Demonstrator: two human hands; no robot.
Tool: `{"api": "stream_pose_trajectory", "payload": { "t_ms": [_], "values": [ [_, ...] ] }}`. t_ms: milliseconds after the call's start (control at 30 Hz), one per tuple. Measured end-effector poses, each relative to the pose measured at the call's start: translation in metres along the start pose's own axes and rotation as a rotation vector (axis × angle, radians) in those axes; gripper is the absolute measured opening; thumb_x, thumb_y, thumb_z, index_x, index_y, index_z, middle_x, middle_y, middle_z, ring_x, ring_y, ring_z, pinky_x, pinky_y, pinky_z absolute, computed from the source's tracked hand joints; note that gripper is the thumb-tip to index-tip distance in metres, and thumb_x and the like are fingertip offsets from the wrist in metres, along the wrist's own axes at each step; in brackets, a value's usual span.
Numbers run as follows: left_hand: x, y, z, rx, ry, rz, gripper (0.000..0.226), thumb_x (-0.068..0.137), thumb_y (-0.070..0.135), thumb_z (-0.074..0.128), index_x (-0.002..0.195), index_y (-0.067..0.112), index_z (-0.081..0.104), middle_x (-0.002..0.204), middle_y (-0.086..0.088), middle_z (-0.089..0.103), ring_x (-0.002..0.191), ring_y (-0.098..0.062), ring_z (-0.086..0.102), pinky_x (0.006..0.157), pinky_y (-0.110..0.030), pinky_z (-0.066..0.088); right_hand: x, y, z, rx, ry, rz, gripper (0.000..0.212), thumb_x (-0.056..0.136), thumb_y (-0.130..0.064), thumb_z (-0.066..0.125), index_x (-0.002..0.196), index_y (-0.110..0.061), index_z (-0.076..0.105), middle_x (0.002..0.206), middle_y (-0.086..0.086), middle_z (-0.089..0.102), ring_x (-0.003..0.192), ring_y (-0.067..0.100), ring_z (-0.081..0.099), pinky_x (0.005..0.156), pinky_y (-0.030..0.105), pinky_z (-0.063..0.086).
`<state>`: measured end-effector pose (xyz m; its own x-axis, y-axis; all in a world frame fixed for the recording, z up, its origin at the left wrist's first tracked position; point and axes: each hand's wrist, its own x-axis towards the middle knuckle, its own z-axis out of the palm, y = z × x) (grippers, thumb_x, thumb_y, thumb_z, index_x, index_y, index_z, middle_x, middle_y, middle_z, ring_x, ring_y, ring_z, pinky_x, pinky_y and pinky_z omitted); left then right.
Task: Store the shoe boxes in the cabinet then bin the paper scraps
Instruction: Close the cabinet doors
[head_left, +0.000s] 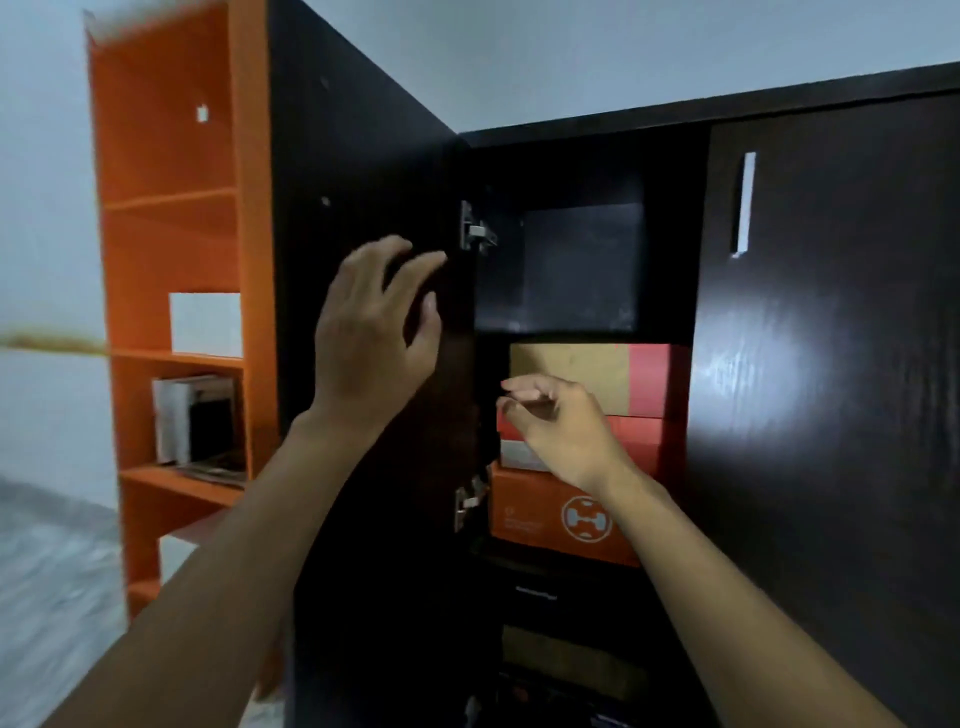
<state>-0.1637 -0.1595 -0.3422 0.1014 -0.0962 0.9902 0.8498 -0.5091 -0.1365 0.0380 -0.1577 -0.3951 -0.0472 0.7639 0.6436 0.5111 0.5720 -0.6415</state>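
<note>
Right hand (566, 431) is up in front of the stacked boxes just right of the open door (363, 156), and it covers the middle of the red box (644, 436) and the top corner of the orange box (535, 514). The print on that orange box is too small to read. Lower, still right of the door, a black box (535, 592) and a brown box (571, 660) lie in deep shadow, with white lettering I can't read, and the bottom edge cuts off the rest. Left of the door, the orange shelf unit (171, 234) has a smeared top and its right side is hidden behind the door. The floor (52, 571) out left is all blur. Whether the left hand (374, 332) touches the door, I can't tell.
</note>
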Motion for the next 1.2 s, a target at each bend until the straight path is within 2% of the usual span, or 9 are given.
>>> {"api": "stream_pose_trajectory", "payload": {
  "t_ms": [167, 300, 433, 500, 633, 833, 967, 1100, 1200],
  "values": [
    [-0.015, -0.028, -0.022, 0.01, -0.027, -0.533, 0.071, 0.09, 0.03, 0.061, 0.149, 0.018, 0.025, 0.149, -0.017, 0.025, 0.136, -0.03, 0.027, 0.103, -0.036, 0.04, 0.001, -0.024, 0.039, 0.023, -0.162, -0.024, 0.038, 0.094, -0.036, 0.066, 0.131, -0.027, 0.06, 0.128, -0.008, 0.062, 0.117, 0.005, 0.058, 0.1, 0.028, 0.049],
    [-0.026, -0.045, -0.033, -0.43, -0.162, -0.774, 0.051, 0.096, 0.038, 0.051, 0.141, 0.017, 0.042, 0.138, -0.001, 0.052, 0.13, -0.015, 0.047, 0.11, -0.038, 0.04, -0.001, -0.033, 0.059, 0.041, -0.221, -0.066, 0.049, 0.094, -0.039, 0.064, 0.141, -0.031, 0.051, 0.141, -0.009, 0.054, 0.128, 0.002, 0.049, 0.098, 0.021, 0.039],
    [-0.03, -0.042, -0.049, -0.585, -0.205, -0.715, 0.028, 0.102, 0.033, 0.041, 0.117, 0.018, 0.06, 0.112, 0.0, 0.066, 0.107, -0.005, 0.061, 0.098, -0.034, 0.05, -0.011, -0.037, 0.071, 0.101, -0.253, -0.107, 0.055, 0.094, -0.042, 0.063, 0.145, -0.037, 0.045, 0.147, -0.011, 0.048, 0.132, 0.0, 0.044, 0.102, 0.022, 0.038],
    [-0.03, -0.037, -0.054, -0.641, -0.272, -0.678, 0.028, 0.104, 0.033, 0.038, 0.122, 0.025, 0.057, 0.115, 0.015, 0.063, 0.11, 0.009, 0.056, 0.099, -0.019, 0.046, -0.021, -0.035, 0.076, 0.131, -0.241, -0.143, 0.057, 0.093, -0.045, 0.063, 0.145, -0.041, 0.043, 0.15, -0.013, 0.046, 0.133, -0.001, 0.043, 0.109, 0.028, 0.04],
    [-0.027, -0.018, -0.049, -0.795, -0.342, -0.594, 0.038, 0.103, 0.028, 0.04, 0.138, 0.015, 0.05, 0.133, 0.003, 0.059, 0.121, 0.001, 0.054, 0.102, -0.024, 0.046, -0.039, -0.026, 0.07, 0.078, -0.204, -0.239, 0.073, 0.086, -0.064, 0.061, 0.148, -0.053, 0.025, 0.154, -0.023, 0.035, 0.14, -0.004, 0.034, 0.114, 0.033, 0.037],
    [-0.024, 0.03, -0.004, -0.977, -0.446, -0.444, 0.048, 0.099, 0.032, 0.046, 0.145, 0.022, 0.04, 0.145, 0.005, 0.047, 0.134, -0.006, 0.044, 0.11, -0.033, 0.04, -0.061, -0.003, 0.029, 0.006, -0.063, -0.312, 0.09, 0.085, -0.047, 0.073, 0.148, -0.054, 0.01, 0.144, -0.044, 0.023, 0.133, -0.022, 0.028, 0.104, 0.007, 0.031],
    [-0.021, 0.061, 0.036, -0.945, -0.489, -0.317, 0.048, 0.096, 0.035, 0.047, 0.142, 0.04, 0.033, 0.155, 0.005, 0.028, 0.142, -0.002, 0.026, 0.112, -0.024, 0.035, -0.067, 0.033, -0.012, 0.037, 0.002, -0.301, 0.087, 0.09, -0.016, 0.071, 0.158, -0.023, 0.017, 0.15, -0.019, 0.041, 0.135, -0.008, 0.04, 0.106, 0.011, 0.035],
    [-0.026, 0.086, 0.084, -0.815, -0.538, -0.18, 0.055, 0.095, 0.036, 0.05, 0.145, 0.045, 0.028, 0.16, 0.01, 0.007, 0.148, -0.005, 0.008, 0.118, -0.044, 0.026, -0.07, 0.072, -0.048, -0.066, 0.143, -0.321, 0.082, 0.093, -0.007, 0.066, 0.153, -0.031, 0.017, 0.135, -0.027, 0.049, 0.128, -0.009, 0.048, 0.102, 0.008, 0.038],
    [-0.033, 0.102, 0.117, -0.708, -0.539, -0.107, 0.058, 0.097, 0.036, 0.049, 0.149, 0.042, 0.022, 0.162, 0.01, -0.004, 0.149, -0.009, -0.001, 0.116, -0.038, 0.018, -0.067, 0.099, -0.07, -0.21, 0.233, -0.367, 0.068, 0.097, -0.02, 0.062, 0.152, -0.028, 0.024, 0.137, -0.011, 0.053, 0.131, -0.001, 0.048, 0.107, 0.016, 0.04]
  ]
}}
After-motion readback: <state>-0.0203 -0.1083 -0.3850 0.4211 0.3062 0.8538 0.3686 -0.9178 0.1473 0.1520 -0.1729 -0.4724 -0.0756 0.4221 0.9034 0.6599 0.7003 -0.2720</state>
